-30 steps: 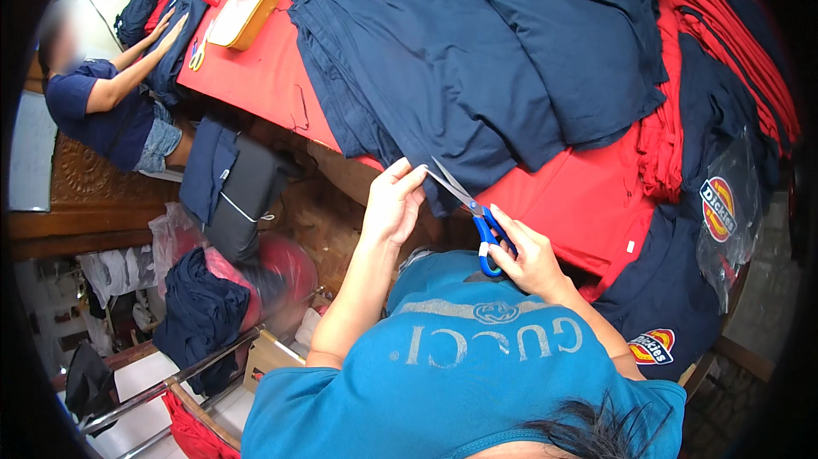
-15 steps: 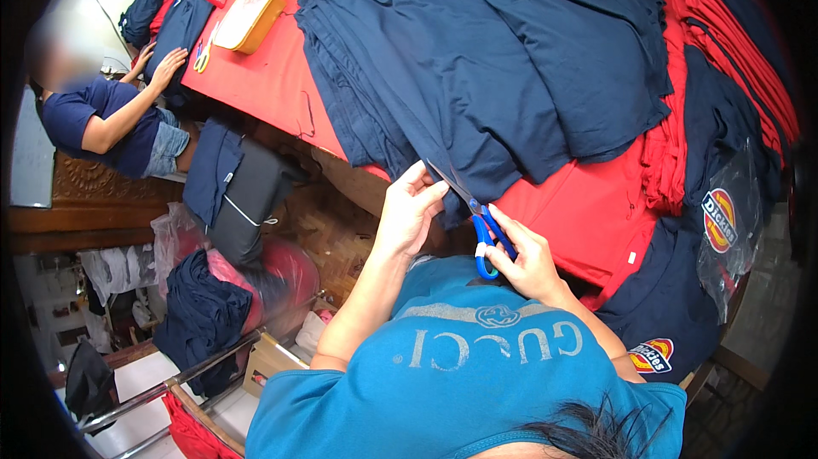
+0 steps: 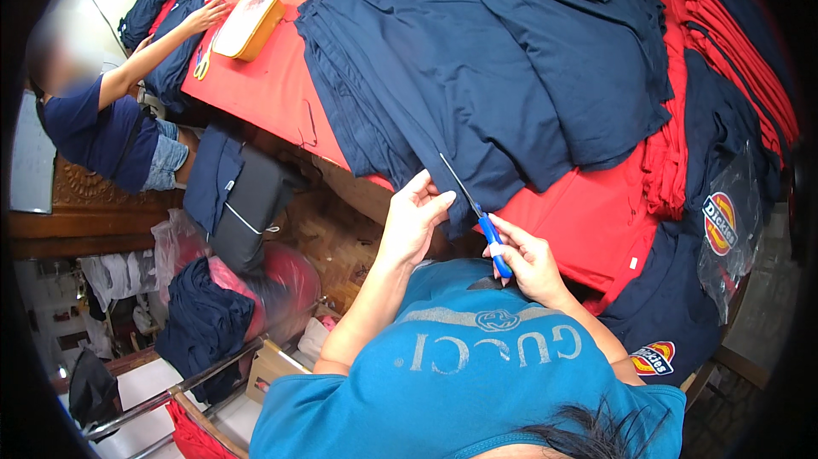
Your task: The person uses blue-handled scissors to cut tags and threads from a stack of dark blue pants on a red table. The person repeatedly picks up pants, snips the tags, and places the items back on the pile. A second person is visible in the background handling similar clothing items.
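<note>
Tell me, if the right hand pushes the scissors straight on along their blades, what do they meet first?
Probably the navy garment stack: the scissors in the right hand already point into its hanging edge, though depth is unclear.

A garment workshop is seen here: a long table covered in red cloth [image 3: 273, 84] is piled with stacks of navy garments [image 3: 477, 75], red garments [image 3: 733, 58] are folded alongside, and scissors [image 3: 477, 212] are being worked at the table's edge.
</note>
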Action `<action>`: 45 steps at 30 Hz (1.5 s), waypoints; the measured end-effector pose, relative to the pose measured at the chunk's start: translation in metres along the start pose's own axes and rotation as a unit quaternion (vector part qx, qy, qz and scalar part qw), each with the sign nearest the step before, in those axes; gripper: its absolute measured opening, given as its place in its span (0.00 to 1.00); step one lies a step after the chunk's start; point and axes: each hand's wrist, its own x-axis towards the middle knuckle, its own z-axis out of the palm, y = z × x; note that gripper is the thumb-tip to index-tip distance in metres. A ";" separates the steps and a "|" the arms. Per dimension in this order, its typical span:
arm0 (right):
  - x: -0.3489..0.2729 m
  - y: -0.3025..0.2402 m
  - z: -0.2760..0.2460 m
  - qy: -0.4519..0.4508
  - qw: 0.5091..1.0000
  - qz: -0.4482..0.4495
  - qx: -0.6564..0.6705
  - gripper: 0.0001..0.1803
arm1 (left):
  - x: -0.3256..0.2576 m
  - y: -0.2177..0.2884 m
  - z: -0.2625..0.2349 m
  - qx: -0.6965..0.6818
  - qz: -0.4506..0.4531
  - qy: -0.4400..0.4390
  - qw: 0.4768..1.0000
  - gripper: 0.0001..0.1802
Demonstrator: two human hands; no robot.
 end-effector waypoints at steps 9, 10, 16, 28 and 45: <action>0.014 -0.009 0.009 0.007 0.991 -0.132 -0.035 0.30 | 0.002 0.016 -0.003 0.047 -0.015 -0.083 0.995 0.36; 0.016 -0.013 0.009 0.004 0.993 -0.113 -0.016 0.30 | 0.002 0.018 -0.001 0.053 -0.012 -0.093 0.994 0.38; 0.018 -0.016 0.004 0.006 1.000 -0.012 -0.027 0.29 | 0.022 0.014 -0.010 -0.061 0.029 0.007 0.998 0.26; 0.036 -0.035 0.010 -0.001 1.000 -0.027 -0.004 0.30 | 0.033 0.043 -0.009 -0.001 0.040 -0.046 0.998 0.25; 0.067 -0.039 0.018 0.011 0.991 -0.125 -0.049 0.29 | 0.048 0.056 -0.020 -0.018 0.042 -0.043 0.998 0.31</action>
